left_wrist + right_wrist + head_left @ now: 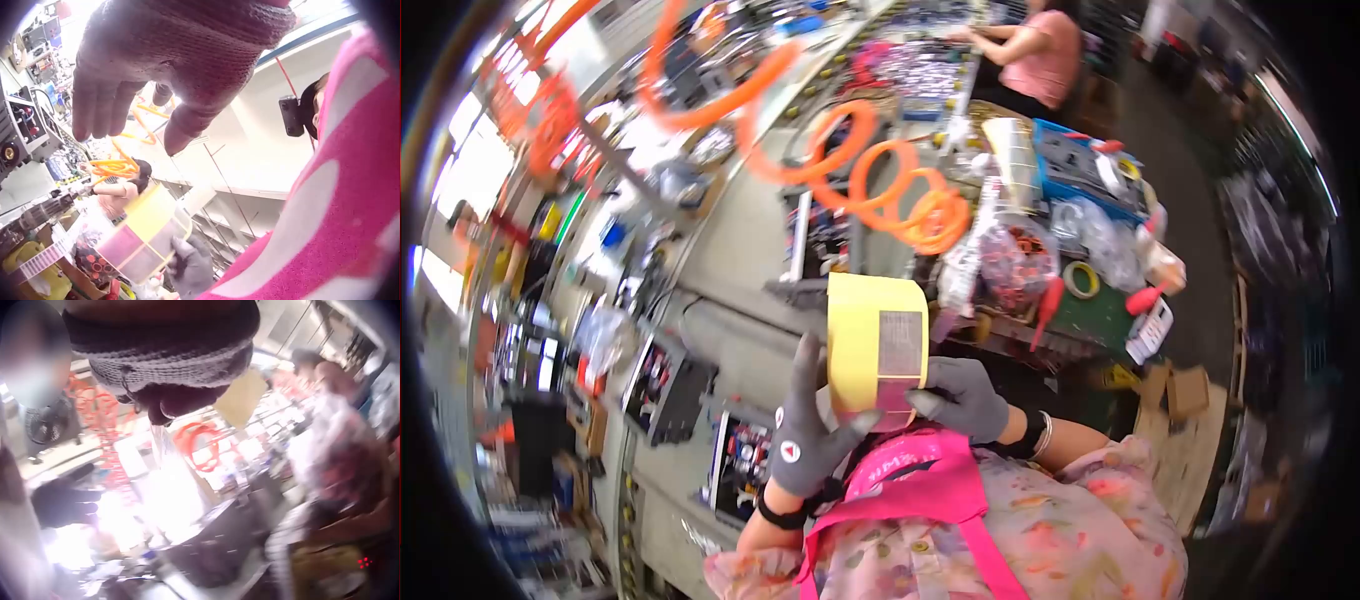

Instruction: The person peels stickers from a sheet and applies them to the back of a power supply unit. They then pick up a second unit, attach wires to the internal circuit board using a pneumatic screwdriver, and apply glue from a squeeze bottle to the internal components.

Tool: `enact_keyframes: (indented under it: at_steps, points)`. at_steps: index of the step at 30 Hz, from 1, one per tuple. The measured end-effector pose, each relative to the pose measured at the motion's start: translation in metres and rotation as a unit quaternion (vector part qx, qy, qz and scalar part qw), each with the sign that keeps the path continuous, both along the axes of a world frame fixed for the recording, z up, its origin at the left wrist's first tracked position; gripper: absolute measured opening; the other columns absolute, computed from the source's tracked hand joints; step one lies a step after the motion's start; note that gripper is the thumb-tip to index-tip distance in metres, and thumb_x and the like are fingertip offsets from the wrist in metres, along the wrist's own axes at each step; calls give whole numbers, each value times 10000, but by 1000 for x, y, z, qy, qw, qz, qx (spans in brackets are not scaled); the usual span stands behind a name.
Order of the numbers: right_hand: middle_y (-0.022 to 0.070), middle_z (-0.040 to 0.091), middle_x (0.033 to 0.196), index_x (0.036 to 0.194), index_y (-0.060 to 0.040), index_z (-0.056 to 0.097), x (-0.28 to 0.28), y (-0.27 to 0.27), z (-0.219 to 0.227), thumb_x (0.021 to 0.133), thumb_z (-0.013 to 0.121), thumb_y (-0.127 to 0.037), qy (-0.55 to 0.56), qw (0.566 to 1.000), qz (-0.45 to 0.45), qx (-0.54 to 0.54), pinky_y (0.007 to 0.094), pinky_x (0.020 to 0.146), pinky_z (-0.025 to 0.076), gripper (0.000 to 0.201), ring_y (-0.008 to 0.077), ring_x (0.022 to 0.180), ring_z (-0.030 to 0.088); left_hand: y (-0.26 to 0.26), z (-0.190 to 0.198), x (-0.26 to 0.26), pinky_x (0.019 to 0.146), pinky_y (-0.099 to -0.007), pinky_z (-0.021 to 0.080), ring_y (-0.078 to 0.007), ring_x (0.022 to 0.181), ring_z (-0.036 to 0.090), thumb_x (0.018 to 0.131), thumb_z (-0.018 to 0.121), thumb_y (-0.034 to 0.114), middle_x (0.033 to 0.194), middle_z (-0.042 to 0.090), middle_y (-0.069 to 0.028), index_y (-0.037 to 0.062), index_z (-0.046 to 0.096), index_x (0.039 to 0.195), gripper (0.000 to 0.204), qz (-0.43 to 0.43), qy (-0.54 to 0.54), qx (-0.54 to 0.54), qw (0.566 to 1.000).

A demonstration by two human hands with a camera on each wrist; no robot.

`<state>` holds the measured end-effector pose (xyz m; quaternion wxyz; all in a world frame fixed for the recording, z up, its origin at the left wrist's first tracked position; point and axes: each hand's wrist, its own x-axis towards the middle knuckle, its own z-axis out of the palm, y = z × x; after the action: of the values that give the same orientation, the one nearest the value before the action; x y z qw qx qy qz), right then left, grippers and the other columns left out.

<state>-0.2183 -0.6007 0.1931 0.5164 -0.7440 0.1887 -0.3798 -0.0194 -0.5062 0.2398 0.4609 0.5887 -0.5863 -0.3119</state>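
A wide yellow roll of labels (855, 340) is held up in front of the chest, with grey and pinkish printed label panels on its side. My gloved right hand (968, 400) grips its lower right edge, thumb across the front. In the left wrist view that same right hand (190, 265) pinches the roll (150, 212) by a corner. My gloved left hand (808, 430) is beside the roll's left side, fingers straight and thumb spread toward it. The left wrist view shows this left hand (169, 69) apart from the roll, with nothing in it. The right wrist view is blurred and overexposed.
An orange coiled air hose (910, 200) hangs over the conveyor bench. Dark device housings (665, 390) stand along the left. At right, a bag of red parts (1018, 265), a tape roll (1082, 280) and a blue crate (1055, 190) crowd a side table. Another person (1040, 60) sits farther back.
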Motion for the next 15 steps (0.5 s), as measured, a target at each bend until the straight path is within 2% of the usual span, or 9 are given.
enact_keyframes:
  at_steps: [2,5,6,7,9,11,13,14,15]
  points:
    - [124,621,780,956,-9,635,35,17,16,828,628,-112,11,989,73,128,307,626,491,164,223,672,621,17,-4,13,993,-349,396,-253,1211,491,778,731,121,1342,468,-177,23,203,1438,850,58,64,-24,996]
    - [115,635,806,952,-10,631,69,26,18,819,643,-103,29,996,69,49,290,643,491,163,182,733,632,52,-3,38,987,-344,399,-228,1187,487,783,723,112,1316,469,-154,6,282,1406,771,118,129,-18,985]
    - [98,631,821,984,-19,627,80,25,13,817,646,-97,-7,998,18,-60,289,642,490,185,190,708,621,63,-2,46,980,-348,404,-227,1170,492,781,727,119,1296,474,-151,-1,302,1395,756,130,152,-14,980]
    - [98,617,860,1008,-36,621,87,30,17,808,660,-105,3,1000,-4,-20,294,628,489,215,196,687,605,74,-1,52,975,-342,407,-221,1164,492,781,725,116,1287,480,-143,-5,337,1372,717,152,140,-21,978]
    - [94,605,907,1032,-55,614,110,35,34,781,685,-134,-37,987,-29,-153,318,657,483,273,215,736,591,96,3,60,967,-331,413,-208,1153,493,783,720,109,1268,490,-126,-14,407,1326,639,192,117,-32,974]
    - [87,613,974,1024,-66,625,138,36,58,731,719,-220,6,942,71,-329,371,756,461,345,275,885,576,116,10,66,950,-321,423,-193,1128,508,792,716,124,1242,513,-111,-16,443,1292,587,209,106,-20,972]
    - [93,627,969,1022,-77,641,164,50,67,741,713,-203,18,924,145,-353,373,737,472,316,273,867,594,137,12,71,944,-318,427,-187,1119,514,797,713,130,1229,525,-109,-18,456,1280,567,221,100,-10,970]
    - [96,631,955,1025,-78,643,174,56,63,748,707,-192,16,923,197,-330,370,727,477,305,274,852,601,149,12,72,903,-309,458,-200,1045,581,790,645,3,1165,585,-120,40,457,1288,534,237,57,-13,970]
    - [99,634,942,1027,-80,645,184,61,56,756,700,-181,14,919,248,-306,367,716,481,295,275,837,607,159,11,74,895,-313,464,-211,1035,589,790,638,3,1161,587,-117,42,458,1286,529,246,42,-14,968]
